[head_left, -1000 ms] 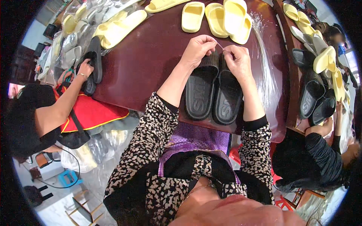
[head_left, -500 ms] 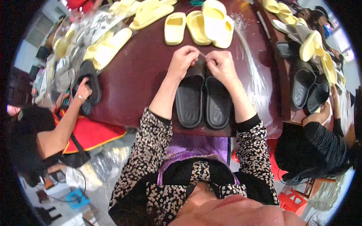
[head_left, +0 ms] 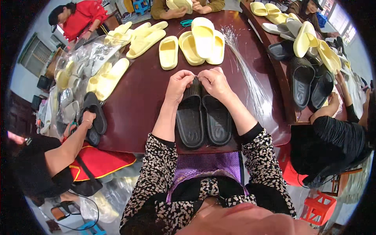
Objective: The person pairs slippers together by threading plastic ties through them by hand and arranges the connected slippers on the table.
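A pair of black slide slippers (head_left: 190, 127) lies side by side on the table in front of me, open heels toward me. Over their toe ends, my left hand (head_left: 179, 86) and my right hand (head_left: 215, 84) meet, each in a pinch. Between the fingertips shows a short bit of thin strand (head_left: 196, 76); most of it is hidden by the fingers. My hands partly cover the slippers' straps. Just beyond lie a single yellow slipper (head_left: 168, 53) and several stacked yellow slippers (head_left: 203, 39).
Right of my hands, a bundle of thin clear strands (head_left: 254, 84) spreads along the dark red table (head_left: 135, 121). Teal-handled scissors (head_left: 186, 23) lie at the far side. Bagged slippers (head_left: 74, 78) crowd the left. Co-workers handle slippers left, right and opposite; a red stool (head_left: 319, 207) stands lower right.
My fingertips have come closer together, and less of the strand shows between them. The view has shifted, bringing the far side into sight. The left co-worker's hand now grips a black slipper.
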### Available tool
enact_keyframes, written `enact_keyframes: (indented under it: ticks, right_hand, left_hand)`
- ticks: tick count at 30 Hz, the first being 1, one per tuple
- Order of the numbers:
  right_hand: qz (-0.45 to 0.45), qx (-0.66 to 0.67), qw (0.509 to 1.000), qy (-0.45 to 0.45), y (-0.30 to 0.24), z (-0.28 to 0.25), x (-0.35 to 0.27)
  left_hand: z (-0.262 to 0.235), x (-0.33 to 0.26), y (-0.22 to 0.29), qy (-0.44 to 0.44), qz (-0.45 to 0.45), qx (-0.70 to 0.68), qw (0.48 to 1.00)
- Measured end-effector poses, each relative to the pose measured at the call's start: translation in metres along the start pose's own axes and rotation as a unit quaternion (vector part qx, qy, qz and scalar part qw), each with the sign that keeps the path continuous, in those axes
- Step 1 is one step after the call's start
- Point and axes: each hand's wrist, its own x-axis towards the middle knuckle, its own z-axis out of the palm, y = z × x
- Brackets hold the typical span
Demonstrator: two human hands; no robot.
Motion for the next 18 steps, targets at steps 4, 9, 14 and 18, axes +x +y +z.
enact_keyframes:
  ticks: [4, 9, 14, 18]
  right_hand:
    - [-0.003, 0.0, 1.0, 0.002, 0.0018, 0.001, -0.0011]
    - [-0.007, -0.005, 1.0, -0.001, 0.0064, 0.004, -0.0015]
    - [-0.016, -0.004, 1.0, 0.005, 0.0081, 0.0043, -0.0019]
    - [-0.03, 0.014, 0.999, 0.031, 0.0086, 0.0047, -0.0002]
  left_hand:
    - [-0.0004, -0.0002, -0.0004, -0.015, -0.002, -0.01, 1.0]
    - [-0.0008, 0.0003, 0.0013, -0.026, -0.001, 0.004, 1.0]
    - [-0.0018, 0.0016, 0.0005, -0.033, -0.006, 0.008, 0.999]
    - [-0.0015, 0.004, 0.0003, -0.038, -0.005, 0.007, 0.999]
